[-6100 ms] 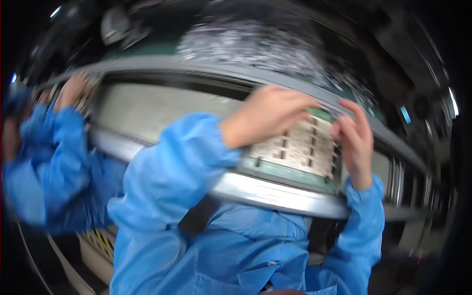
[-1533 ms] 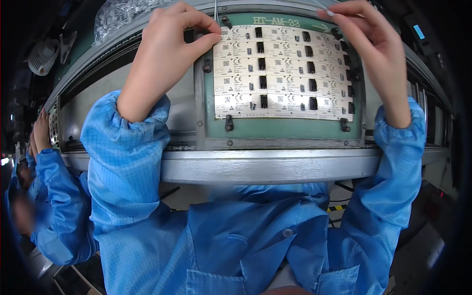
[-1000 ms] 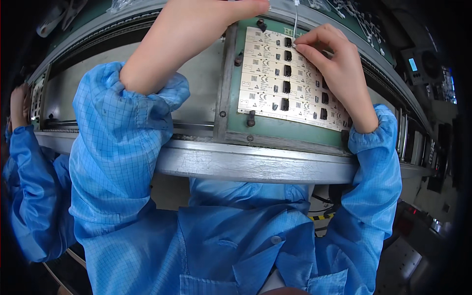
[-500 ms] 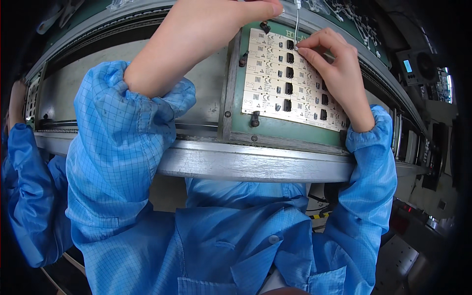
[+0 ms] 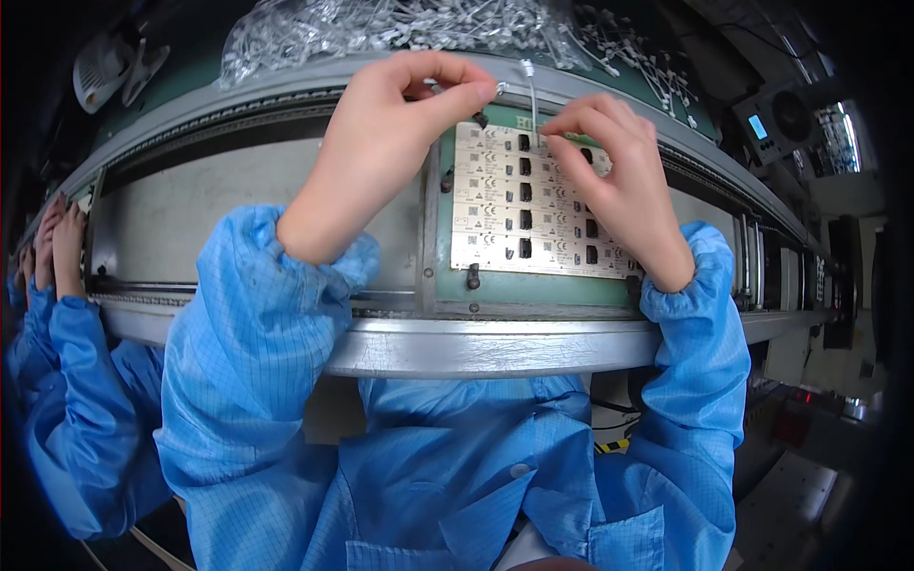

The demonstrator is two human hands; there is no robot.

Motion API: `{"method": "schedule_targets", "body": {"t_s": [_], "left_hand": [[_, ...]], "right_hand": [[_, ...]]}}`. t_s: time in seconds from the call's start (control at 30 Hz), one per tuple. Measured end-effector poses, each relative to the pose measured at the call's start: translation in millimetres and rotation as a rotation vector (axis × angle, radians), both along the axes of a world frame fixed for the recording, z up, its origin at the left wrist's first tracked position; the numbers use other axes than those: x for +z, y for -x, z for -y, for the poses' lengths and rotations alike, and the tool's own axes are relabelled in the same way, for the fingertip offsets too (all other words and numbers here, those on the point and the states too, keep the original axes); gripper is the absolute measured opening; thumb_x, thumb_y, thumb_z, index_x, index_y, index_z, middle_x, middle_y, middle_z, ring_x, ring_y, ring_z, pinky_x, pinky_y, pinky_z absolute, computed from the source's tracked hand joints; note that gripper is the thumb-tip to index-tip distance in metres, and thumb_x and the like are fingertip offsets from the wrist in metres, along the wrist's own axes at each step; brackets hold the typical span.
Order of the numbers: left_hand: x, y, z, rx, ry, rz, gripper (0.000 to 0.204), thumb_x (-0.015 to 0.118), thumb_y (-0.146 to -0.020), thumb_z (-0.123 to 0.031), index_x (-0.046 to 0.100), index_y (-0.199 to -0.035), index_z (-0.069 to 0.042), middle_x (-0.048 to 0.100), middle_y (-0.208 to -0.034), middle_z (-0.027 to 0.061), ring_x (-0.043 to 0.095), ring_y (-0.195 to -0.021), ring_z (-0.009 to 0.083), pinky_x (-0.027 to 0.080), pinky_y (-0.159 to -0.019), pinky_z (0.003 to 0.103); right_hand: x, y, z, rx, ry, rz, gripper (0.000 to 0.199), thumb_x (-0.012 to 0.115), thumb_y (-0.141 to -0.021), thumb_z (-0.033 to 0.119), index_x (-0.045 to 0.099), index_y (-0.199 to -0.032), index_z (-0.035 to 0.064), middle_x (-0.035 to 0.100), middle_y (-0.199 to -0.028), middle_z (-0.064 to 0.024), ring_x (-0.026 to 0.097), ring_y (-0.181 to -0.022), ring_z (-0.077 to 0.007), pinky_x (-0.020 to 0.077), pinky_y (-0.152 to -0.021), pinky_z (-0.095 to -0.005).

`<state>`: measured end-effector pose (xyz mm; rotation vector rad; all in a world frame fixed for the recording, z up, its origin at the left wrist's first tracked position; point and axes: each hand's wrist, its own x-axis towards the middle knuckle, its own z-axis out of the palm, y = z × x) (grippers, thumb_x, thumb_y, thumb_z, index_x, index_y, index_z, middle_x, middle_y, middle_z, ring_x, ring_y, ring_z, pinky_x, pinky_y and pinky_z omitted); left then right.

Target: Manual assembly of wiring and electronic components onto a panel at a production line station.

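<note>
A worker in a blue checked smock leans over a metal-railed line, both bare hands raised above a panel of white boards (image 5: 488, 195) that lies on a green fixture plate (image 5: 552, 288), just inside the near metal rail (image 5: 495, 348). The left hand (image 5: 386, 124) hangs over the panel's upper left corner, its grip closed, thumb and forefinger pinching a small pale piece (image 5: 502, 88) whose exact shape is too small to tell. The right hand (image 5: 609, 167) bends over the panel's upper part, its grip pinching the lower end of a white lead (image 5: 533, 95); the lead rises to a white connector (image 5: 527, 68) near the far rail. Black components (image 5: 525, 192) stand in columns on the boards, and dark clips (image 5: 473, 277) sit around the panel's edge. Behind the far rail, on a green desk (image 5: 186, 76), a clear bag (image 5: 381, 29) bulges with white leads, more of them (image 5: 657, 71) strewn to its right. At far left, a co-worker's blue sleeve (image 5: 81, 352) reaches toward the same line.
</note>
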<state>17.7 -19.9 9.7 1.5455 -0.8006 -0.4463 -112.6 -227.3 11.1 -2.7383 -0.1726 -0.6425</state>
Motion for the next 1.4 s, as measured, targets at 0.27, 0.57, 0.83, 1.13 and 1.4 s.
{"method": "schedule_targets", "body": {"t_s": [0.27,0.57,0.83,1.13,1.4], "left_hand": [[-15.4,8.4,2.7,0.009,0.004,-0.021,0.021,0.069,-0.097,-0.020,0.071,-0.108,-0.002,0.070,-0.101,0.0003,0.060,-0.096,0.0079,0.045,-0.089,0.024],[-19.0,7.9,4.6,0.005,0.100,-0.063,0.019,0.069,-0.096,-0.016,0.069,-0.106,0.000,0.071,-0.101,0.0027,0.062,-0.094,0.0087,0.049,-0.087,0.024],[-22.9,16.4,7.9,-0.004,0.137,-0.115,0.013,0.067,-0.097,-0.008,0.068,-0.105,0.002,0.072,-0.097,0.0068,0.068,-0.089,0.0108,0.054,-0.081,0.024],[-31.8,23.3,13.5,-0.015,0.188,-0.082,0.012,0.069,-0.096,-0.008,0.066,-0.102,0.003,0.072,-0.097,0.0063,0.067,-0.089,0.0097,0.056,-0.079,0.024],[-27.4,18.5,12.3,-0.001,0.187,-0.066,0.012,0.069,-0.095,-0.009,0.067,-0.101,0.001,0.070,-0.091,0.0029,0.063,-0.081,0.0061,0.051,-0.071,0.022]], "right_hand": [[-5.1,-15.2,-40.8,-0.022,-0.283,0.121,0.015,0.068,-0.090,0.010,0.071,-0.098,-0.0026,0.069,-0.084,-0.0115,0.068,-0.078,-0.0217,0.0522,-0.071,-0.0332],[-9.9,-22.7,-40.5,-0.037,-0.121,0.195,0.011,0.069,-0.088,0.015,0.069,-0.091,0.0041,0.068,-0.083,-0.0055,0.066,-0.083,-0.0211,0.0436,-0.082,-0.0361],[-12.6,-15.4,-42.9,-0.055,-0.071,0.232,0.006,0.068,-0.086,0.012,0.067,-0.090,0.0078,0.065,-0.086,-0.0044,0.062,-0.088,-0.0238,0.0369,-0.088,-0.0387],[-4.2,-4.5,-45.1,-0.007,-0.084,0.265,0.006,0.070,-0.085,0.010,0.066,-0.088,0.0071,0.065,-0.086,-0.0060,0.062,-0.088,-0.0265,0.0368,-0.089,-0.0434],[-5.4,-10.1,-44.2,0.010,-0.101,0.252,0.005,0.069,-0.085,0.007,0.065,-0.087,0.0054,0.066,-0.085,-0.0076,0.062,-0.087,-0.0272,0.0376,-0.089,-0.0422]]}}
